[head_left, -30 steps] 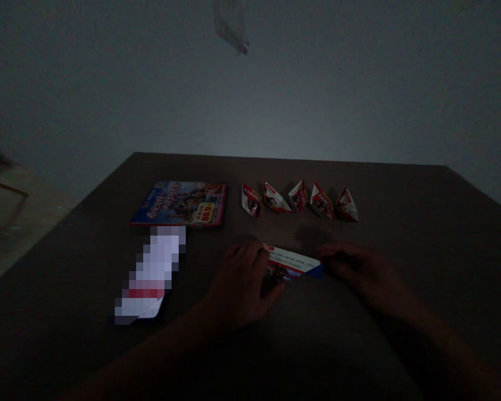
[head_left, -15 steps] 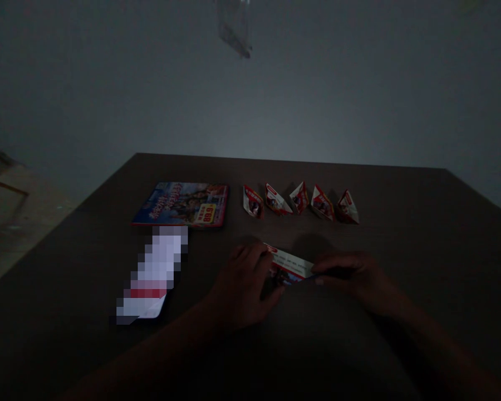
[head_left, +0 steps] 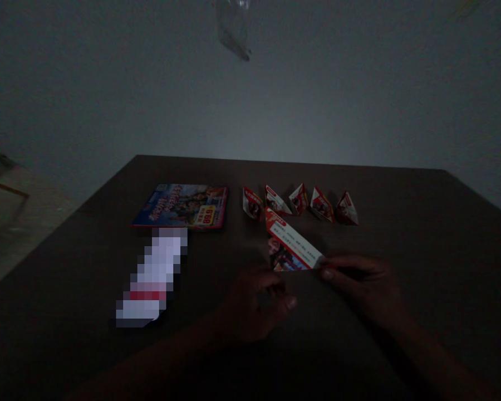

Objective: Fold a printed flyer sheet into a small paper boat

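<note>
A folded triangle of printed paper [head_left: 294, 248], white, red and blue with small text, is raised above the table. Its right corner is pinched between the thumb and fingers of my right hand [head_left: 369, 284]. Just below the paper's left side, my left hand [head_left: 253, 303] is apart from it, fingers loosely curled and thumb spread away, with nothing in its grasp. Behind the paper, several small folded paper pieces [head_left: 322, 205] with red and white print stand in a row.
On the left lies a colourful printed booklet [head_left: 181, 206] with a yellow price label. A lit phone [head_left: 154, 278], its screen pixelated, lies in front of it. The dark table [head_left: 401, 211] meets a grey wall [head_left: 359, 83], where a clear plastic bag [head_left: 234, 28] hangs.
My left hand has let go of the paper and moved down slightly. The paper has been tilted up, so its triangular shape now shows, still in my right hand.
</note>
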### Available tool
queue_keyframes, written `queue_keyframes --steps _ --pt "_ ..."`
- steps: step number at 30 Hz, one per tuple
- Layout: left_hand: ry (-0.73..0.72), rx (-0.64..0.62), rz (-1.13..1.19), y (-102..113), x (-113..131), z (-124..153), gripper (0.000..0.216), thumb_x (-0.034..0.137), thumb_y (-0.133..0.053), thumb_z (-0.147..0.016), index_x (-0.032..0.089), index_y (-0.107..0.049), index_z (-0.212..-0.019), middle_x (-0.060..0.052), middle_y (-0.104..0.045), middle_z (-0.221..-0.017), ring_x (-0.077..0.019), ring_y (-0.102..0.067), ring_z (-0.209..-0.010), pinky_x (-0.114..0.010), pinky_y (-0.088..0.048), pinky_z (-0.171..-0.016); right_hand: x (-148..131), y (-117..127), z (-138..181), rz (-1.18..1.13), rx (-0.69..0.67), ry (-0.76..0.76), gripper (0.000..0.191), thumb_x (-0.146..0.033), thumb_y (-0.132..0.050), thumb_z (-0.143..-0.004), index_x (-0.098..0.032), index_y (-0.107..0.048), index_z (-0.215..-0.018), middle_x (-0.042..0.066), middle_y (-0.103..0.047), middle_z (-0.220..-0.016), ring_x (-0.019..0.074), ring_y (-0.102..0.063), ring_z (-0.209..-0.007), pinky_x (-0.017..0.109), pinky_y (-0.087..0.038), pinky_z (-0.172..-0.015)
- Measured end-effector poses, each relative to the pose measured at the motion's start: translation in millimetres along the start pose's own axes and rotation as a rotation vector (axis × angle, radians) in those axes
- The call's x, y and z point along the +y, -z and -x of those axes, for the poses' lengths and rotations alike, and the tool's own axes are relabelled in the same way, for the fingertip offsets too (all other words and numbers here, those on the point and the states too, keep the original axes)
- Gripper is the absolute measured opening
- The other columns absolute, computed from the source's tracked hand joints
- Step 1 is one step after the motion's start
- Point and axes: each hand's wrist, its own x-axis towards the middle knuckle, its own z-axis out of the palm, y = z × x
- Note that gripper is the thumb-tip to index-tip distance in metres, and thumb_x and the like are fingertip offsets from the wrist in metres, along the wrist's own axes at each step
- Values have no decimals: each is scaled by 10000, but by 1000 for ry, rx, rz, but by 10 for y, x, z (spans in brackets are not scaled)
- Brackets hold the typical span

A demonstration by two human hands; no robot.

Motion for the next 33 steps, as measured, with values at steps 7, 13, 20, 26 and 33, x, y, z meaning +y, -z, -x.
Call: queue_keyframes --steps 7,13,20,26,33 --pt "496 167 415 -79 6 -52 314 389 -651 -754 172 -596 -975 -69 -677 -933 -214 -639 -841 -313 -507 -723 -26 -217 5 -105 -160 87 150 -153 -748 -678 -244 -758 -796 37 -750 -798 164 -696 -718 244 -566 -635" --pt "666 244 464 -124 -73 -10 411 440 -713 -694 175 -575 -977 -79 -682 -927 -236 -646 -853 -335 -525 -725 2 -290 11 -98 -131 11 89 -159 -745 -678 -218 -731 -743 23 -743 -750 146 -685 -688 231 -551 -626" --pt "536 210 513 -141 -17 -49 278 370 -727 -693 192 -624 -882 -45 -707 -877 -212 -670 -797 -320 -551 -689 -29 -337 9 -139 -35 -177 196 -227 -806 -580 -181 -642 -678 4 -699 -613 133 -642 -557 215 -514 -526" --pt "573 296 533 -139 4 -78 256 320 -745 -663 188 -631 -850 -38 -712 -841 -210 -677 -774 -319 -559 -671 -6 -325 11 -152 -130 -243 208 -266 -780 -640 -171 -694 -803 30 -733 -696 148 -673 -620 229 -528 -578" --pt "585 263 554 -81 32 -101 171 295 -729 -665 172 -622 -718 -19 -679 -690 -181 -657 -655 -279 -534 -578 -33 -310 33 -206 -225 -238 116 -277 -746 -697 -191 -742 -775 16 -733 -654 132 -671 -603 215 -531 -589"
